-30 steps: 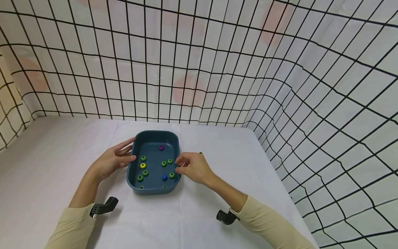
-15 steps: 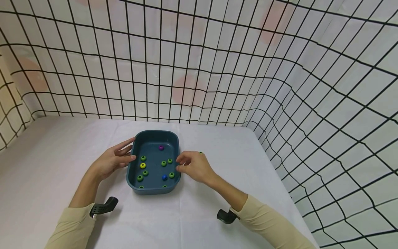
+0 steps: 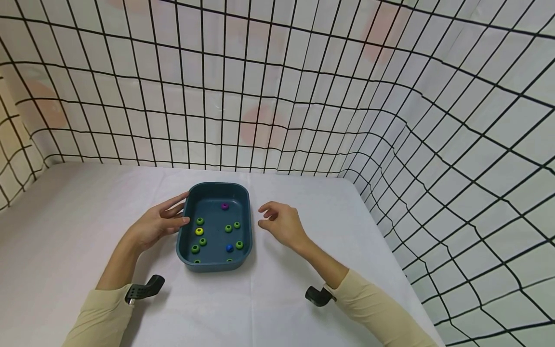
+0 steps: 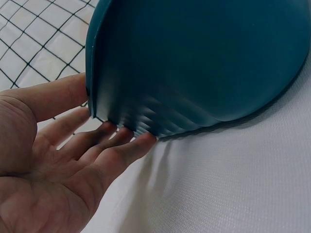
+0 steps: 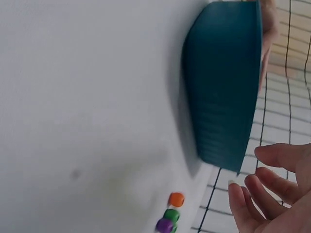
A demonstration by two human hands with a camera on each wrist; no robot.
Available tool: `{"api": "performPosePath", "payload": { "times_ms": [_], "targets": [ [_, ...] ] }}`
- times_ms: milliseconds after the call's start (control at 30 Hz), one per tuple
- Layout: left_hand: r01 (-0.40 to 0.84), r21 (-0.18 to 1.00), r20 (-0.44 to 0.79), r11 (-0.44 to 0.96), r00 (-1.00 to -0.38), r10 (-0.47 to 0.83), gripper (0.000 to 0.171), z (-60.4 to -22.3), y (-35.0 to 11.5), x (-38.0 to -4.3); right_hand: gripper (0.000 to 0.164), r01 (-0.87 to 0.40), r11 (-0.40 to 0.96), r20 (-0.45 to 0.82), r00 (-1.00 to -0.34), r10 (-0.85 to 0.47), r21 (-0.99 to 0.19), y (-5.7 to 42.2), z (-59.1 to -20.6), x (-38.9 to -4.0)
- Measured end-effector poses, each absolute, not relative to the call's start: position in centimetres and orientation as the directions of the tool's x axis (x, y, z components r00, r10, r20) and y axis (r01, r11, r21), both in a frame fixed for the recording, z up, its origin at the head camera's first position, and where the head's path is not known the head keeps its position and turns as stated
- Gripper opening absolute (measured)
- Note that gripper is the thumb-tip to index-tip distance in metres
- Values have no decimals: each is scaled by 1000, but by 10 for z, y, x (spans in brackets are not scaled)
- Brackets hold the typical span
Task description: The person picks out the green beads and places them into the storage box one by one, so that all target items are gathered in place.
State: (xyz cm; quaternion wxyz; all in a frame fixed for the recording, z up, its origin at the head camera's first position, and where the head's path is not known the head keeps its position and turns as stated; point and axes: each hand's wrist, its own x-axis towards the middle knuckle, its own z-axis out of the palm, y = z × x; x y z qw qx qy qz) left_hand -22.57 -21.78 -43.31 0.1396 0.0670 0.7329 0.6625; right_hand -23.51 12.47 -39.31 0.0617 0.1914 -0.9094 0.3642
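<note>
A dark teal plastic tray (image 3: 214, 267) rests on the white cloth, with several green beads (image 3: 228, 228), a yellow bead (image 3: 199, 231), a blue bead (image 3: 230, 247) and a purple bead (image 3: 225, 206) scattered inside. At its left side my left hand (image 3: 151, 224) holds the wall, thumb over the rim and the other fingers (image 4: 121, 158) against the outside. Just right of the tray hovers my right hand (image 3: 284, 224), its fingers loosely bent and apart. Nothing shows between those fingers in the right wrist view.
An orange bead (image 5: 176, 199), a green bead (image 5: 171, 215) and a purple bead (image 5: 164, 225) lie close together on the cloth in the right wrist view. Black wire mesh (image 3: 243, 106) stands along the back and right of the table.
My right hand has drawn back from the tray's right rim, moving right and slightly away from me. A green bead seen beyond it earlier is now hidden. My left hand has stayed put.
</note>
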Motion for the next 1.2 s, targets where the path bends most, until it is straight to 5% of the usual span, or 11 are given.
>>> {"api": "performPosePath", "payload": {
  "times_ms": [467, 1200],
  "targets": [
    [-92, 989, -122, 116, -952, 280, 84, -433, -218, -226, 28, -282, 709, 234, -958, -168, -646, 151, -415, -256],
    [-98, 989, -125, 108, -952, 280, 84, -433, -219, -226, 27, -246, 723, 159, -969, -189, -645, 148, -443, -261]
  ]
}}
